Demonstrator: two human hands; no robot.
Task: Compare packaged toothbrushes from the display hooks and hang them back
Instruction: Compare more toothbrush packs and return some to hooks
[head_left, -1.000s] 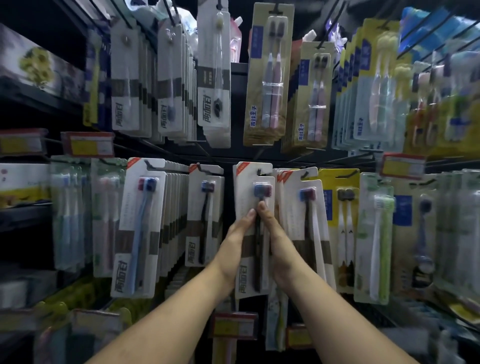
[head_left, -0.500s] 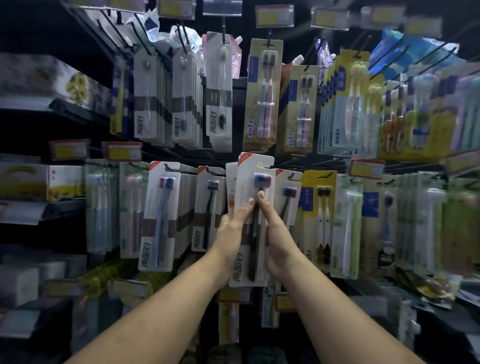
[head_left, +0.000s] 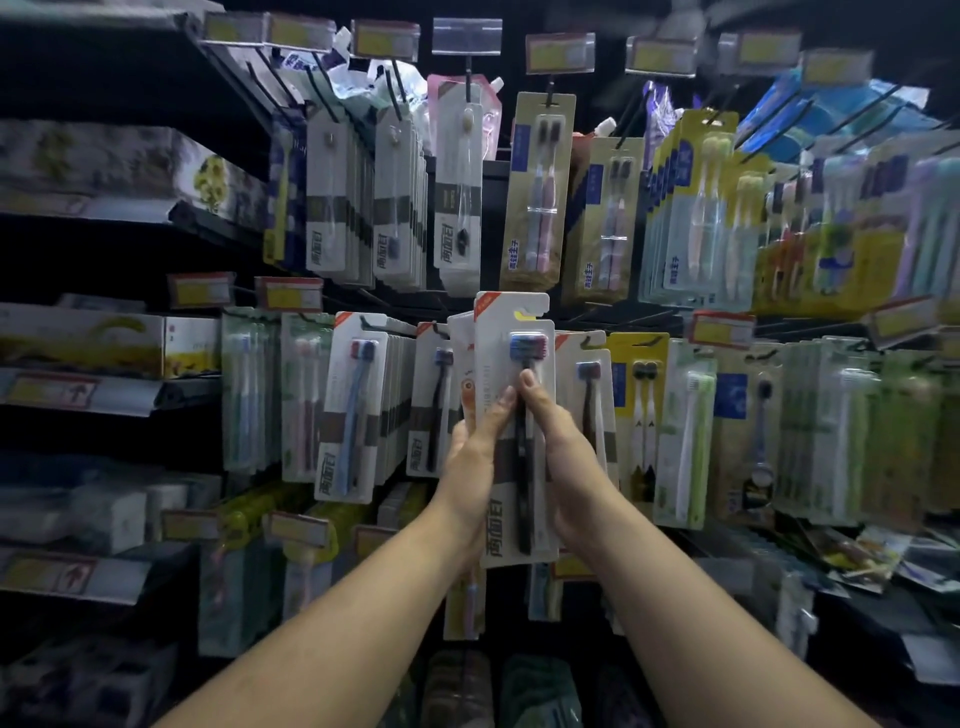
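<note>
Fingers: left hand (head_left: 470, 462) and right hand (head_left: 563, 457) both clasp the toothbrush pack (head_left: 511, 415).
Pack: centre, its hang-hole at 12 o'clock, off any hook.
Neighbours: hanging packs (head_left: 353, 415) at 9 o'clock.
Progress: seemingly comparing; rehanging remains.

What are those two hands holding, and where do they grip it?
Both hands hold one white toothbrush pack by its long side edges, around the middle: left hand on the left edge, right hand on the right, fingertips meeting over the brush's neck.
</note>
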